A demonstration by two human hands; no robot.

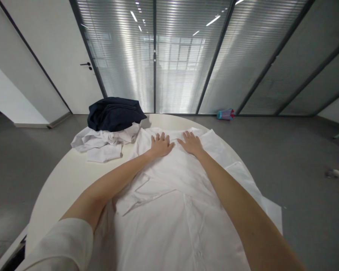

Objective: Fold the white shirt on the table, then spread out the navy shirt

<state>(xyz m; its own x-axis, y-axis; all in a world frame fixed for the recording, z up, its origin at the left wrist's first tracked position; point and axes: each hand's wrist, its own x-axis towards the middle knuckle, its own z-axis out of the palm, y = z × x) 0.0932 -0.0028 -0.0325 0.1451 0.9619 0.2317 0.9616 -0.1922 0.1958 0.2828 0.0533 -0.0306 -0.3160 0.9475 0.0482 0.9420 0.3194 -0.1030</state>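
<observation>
A white shirt (183, 169) lies spread over a round table (64, 177), its right side hanging past the table's edge. Flat on its far part rests my left hand (160, 145), fingers spread. My right hand (191, 143) presses on the same cloth a little to the right, also open with fingers apart. Neither one grips anything. Nearer to me, white cloth with a button placket (192, 226) fills the bottom; whether it is the same shirt or my own clothing I cannot tell.
At the table's far left, a dark navy folded garment (114, 113) sits on top of a crumpled white garment (104, 145). A blue and red patterned object (225, 114) is on the floor by the glass partition (175, 75). A white door (59, 56) stands at the left.
</observation>
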